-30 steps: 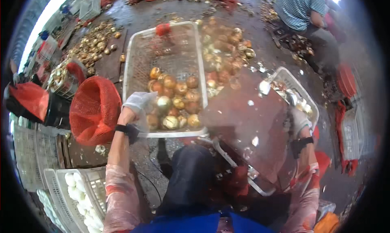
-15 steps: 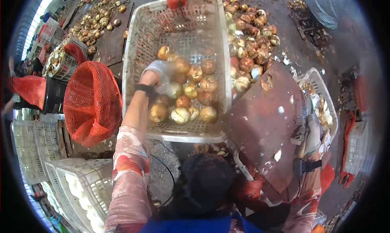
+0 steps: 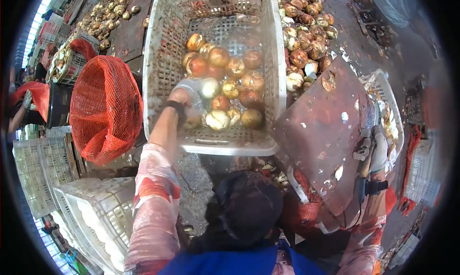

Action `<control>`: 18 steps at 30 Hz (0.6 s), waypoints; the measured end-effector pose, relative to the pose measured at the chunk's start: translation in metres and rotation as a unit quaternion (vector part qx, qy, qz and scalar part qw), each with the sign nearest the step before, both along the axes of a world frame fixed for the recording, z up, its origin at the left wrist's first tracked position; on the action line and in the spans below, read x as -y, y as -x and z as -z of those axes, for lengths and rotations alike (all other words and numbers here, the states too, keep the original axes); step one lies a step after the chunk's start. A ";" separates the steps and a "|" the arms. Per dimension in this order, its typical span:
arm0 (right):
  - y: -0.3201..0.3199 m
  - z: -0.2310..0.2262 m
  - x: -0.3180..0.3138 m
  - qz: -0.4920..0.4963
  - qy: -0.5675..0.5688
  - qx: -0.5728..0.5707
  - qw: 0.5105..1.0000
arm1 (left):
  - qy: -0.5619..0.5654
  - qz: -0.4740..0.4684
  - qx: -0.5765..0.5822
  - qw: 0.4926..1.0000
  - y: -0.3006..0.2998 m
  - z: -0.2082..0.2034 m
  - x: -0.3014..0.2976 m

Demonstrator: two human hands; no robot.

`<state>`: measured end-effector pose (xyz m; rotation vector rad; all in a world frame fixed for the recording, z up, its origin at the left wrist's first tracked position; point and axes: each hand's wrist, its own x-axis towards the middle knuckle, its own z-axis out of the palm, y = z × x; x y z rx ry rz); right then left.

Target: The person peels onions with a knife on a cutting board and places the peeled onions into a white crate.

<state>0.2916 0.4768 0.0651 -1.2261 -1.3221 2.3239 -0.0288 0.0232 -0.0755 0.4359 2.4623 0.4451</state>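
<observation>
My left hand (image 3: 188, 93), in a pale glove, reaches into a white plastic crate (image 3: 216, 149) among several brown and yellow onions (image 3: 219, 57). It is beside a pale onion (image 3: 210, 88); its fingers are blurred, and I cannot tell whether they grip anything. Over on the right, my gloved right hand (image 3: 378, 152) is closed around the handle of a knife (image 3: 365, 165), beside the edge of a worn brown board (image 3: 321, 136). Part of the blade shows beyond the fingers.
A red mesh bag (image 3: 106, 109) stands open left of the crate. Loose onions (image 3: 306, 33) lie piled beyond it on the right. A basket of peelings (image 3: 390, 109) is beyond the board. White crates (image 3: 98, 203) stand lower left; a person's gloved hand (image 3: 27, 98) shows far left.
The whole view has shifted, so the crate sits higher in the picture. Inside it, my left hand has drawn back toward the near onions. My right hand keeps the knife beside the board.
</observation>
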 end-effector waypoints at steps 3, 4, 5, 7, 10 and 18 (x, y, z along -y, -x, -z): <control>-0.001 0.003 -0.003 -0.031 -0.043 0.027 0.998 | -0.089 0.003 0.062 0.994 -0.005 -0.015 0.003; 0.001 0.005 -0.002 -0.028 -0.039 0.027 0.998 | 0.010 0.152 -0.069 0.986 -0.017 -0.025 -0.009; 0.004 0.005 0.000 -0.026 -0.035 0.025 0.999 | 0.013 0.153 0.025 0.988 -0.031 -0.031 -0.012; -0.004 -0.002 -0.002 -0.018 -0.073 0.033 0.997 | -0.018 0.189 0.110 0.976 -0.045 -0.026 -0.024; -0.004 -0.001 -0.003 -0.025 -0.088 0.041 0.995 | 0.018 0.149 0.195 0.969 -0.058 -0.039 -0.048; -0.002 0.000 -0.001 -0.039 -0.101 -0.009 0.994 | -0.064 0.082 0.199 0.974 -0.058 0.006 -0.028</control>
